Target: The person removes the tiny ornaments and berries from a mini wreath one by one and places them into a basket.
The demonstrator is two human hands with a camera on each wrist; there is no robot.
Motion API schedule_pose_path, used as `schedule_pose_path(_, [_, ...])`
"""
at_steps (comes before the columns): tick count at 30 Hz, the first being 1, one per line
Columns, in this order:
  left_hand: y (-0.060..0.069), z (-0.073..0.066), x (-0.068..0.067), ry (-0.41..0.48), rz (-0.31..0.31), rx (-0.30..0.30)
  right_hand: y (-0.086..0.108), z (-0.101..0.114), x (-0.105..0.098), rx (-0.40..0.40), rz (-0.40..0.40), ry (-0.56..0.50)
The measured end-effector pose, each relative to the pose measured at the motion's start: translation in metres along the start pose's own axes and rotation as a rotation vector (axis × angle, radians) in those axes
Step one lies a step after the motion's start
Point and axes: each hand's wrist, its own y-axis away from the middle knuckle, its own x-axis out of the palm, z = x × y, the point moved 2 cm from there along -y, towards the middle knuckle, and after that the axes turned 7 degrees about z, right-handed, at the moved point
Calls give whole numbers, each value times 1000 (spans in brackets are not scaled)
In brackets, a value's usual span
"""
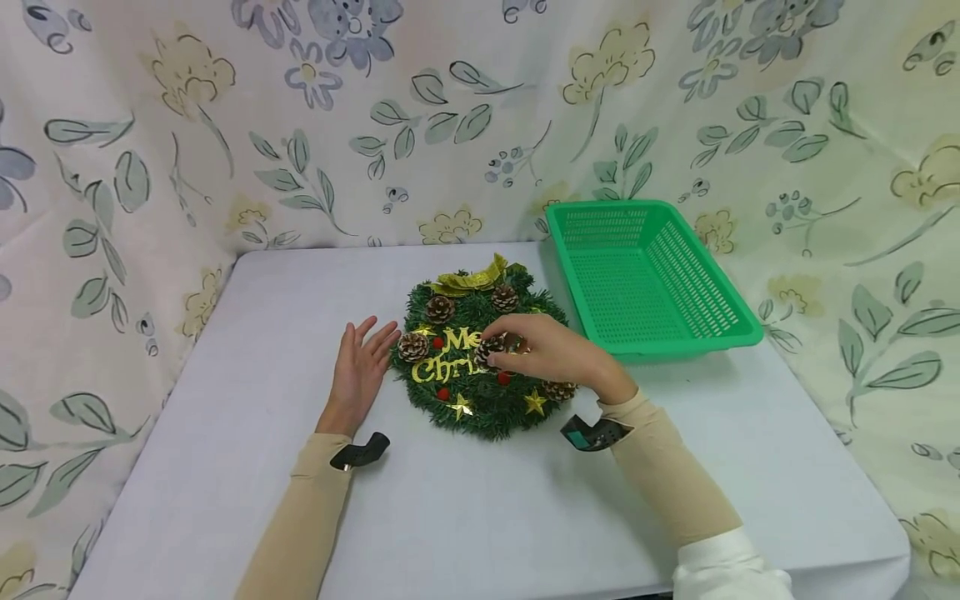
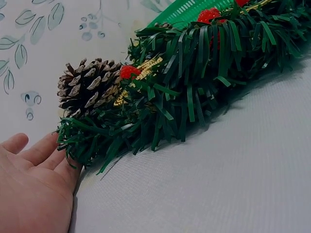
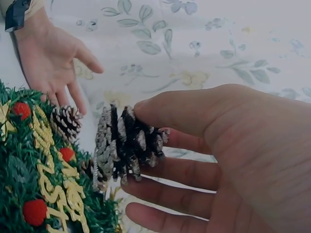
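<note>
A round green wreath (image 1: pixel 480 417) lies on the table, bearing gold lettering (image 1: pixel 438 368), gold stars, red berries, a gold ribbon and several pinecones. My right hand (image 1: pixel 551 354) holds a pinecone (image 3: pixel 131 143) between thumb and fingers over the wreath's middle, and the right wrist view shows it up close. At the wreath's left edge, my left hand (image 1: pixel 358 375) has its palm turned up and its fingers extended. Its fingertips touch the green strands in the left wrist view, near another pinecone (image 2: pixel 88 88).
A green plastic basket (image 1: pixel 633 287) stands at the back right, just beside the wreath. A white cloth (image 1: pixel 247 350) covers the table. Behind it hangs a curtain with a floral print (image 1: pixel 450 167).
</note>
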Motion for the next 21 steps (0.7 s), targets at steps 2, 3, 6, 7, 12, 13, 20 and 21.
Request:
schedule_pose_path(2, [0, 0, 0, 1, -1, 2, 0, 1, -2, -6, -16, 11])
schedule_pose_path(3, [0, 0, 0, -1, 1, 2, 0, 1, -4, -8, -24, 13])
schedule_pose_path(6, [0, 0, -1, -6, 10, 5, 1, 2, -8, -7, -41, 20])
schedule_pose_path(7, [0, 0, -1, -6, 12, 5, 1, 3, -10, -2, -45, 23])
schedule_pose_path(12, [0, 1, -2, -6, 25, 7, 2, 4, -18, 10, -41, 17])
schedule_pose_path(13, [0, 1, -2, -4, 25, 7, 3, 5, -20, 14, -41, 14])
schedule_pose_path(20, [0, 1, -2, -1, 32, 11, 9, 3, -31, 41, -44, -33])
schedule_pose_path(21, [-1, 1, -2, -1, 33, 11, 9, 3, -32, 43, -46, -36])
